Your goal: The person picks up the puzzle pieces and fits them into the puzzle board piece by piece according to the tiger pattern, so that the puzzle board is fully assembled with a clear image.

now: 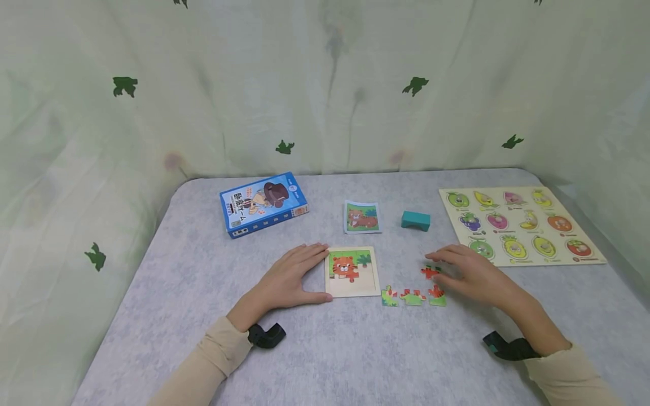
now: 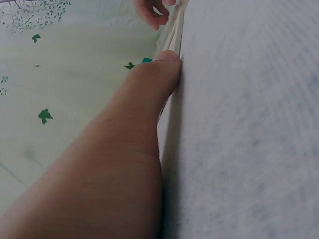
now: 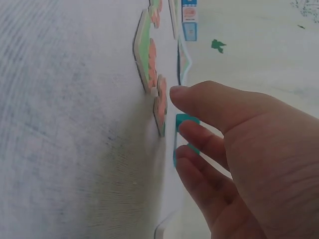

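In the head view, the red, flat, irregular puzzle piece (image 1: 429,272) lies at nine o'clock from the nearer right hand (image 1: 469,275), thumb and fingers spread.

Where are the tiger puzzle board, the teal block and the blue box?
Tiger puzzle board (image 1: 365,283), head view: bare lower right part.
Teal block (image 1: 416,217), head view: above its notch.
Blue box (image 1: 263,202), head view: middle of its printed top.

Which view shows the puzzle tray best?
Head: it looks down on the puzzle tray, showing its whole outline, bar what the left hand covers, and the partly filled tiger picture. Left wrist gives only an edge-on sliver past the thumb; right wrist, at most a thin strip near the top.
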{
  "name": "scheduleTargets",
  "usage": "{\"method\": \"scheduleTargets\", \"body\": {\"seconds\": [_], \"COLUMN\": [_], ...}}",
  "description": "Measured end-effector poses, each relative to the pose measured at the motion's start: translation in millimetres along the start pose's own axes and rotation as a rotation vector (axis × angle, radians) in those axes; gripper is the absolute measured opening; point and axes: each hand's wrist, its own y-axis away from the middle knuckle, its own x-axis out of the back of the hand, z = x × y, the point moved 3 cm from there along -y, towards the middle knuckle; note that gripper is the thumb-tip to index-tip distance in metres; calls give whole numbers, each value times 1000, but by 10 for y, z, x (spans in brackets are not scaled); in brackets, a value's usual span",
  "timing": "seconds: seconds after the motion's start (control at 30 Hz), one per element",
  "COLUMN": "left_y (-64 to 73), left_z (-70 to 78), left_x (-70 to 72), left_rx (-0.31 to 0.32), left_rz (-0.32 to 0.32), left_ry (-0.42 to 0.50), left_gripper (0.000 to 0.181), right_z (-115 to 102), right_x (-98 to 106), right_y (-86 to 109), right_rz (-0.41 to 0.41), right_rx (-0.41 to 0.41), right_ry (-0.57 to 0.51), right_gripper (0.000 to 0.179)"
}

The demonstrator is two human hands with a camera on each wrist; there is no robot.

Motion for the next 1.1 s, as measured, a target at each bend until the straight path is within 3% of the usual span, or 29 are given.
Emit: {"method": "scheduleTargets", "body": {"seconds": [1.1], "left_y": [5], "left_z": [-49], "left_x": [-20], "left_rx": [11], "left_rz": [-9], "left_ry": [48], "left_gripper": [103], "right_z": [71], "right_x": [-54], "right_y": [63], "right_rz": [-22], "right_rx": [-47], "right_ry": [35], "right_gripper": [32]}}
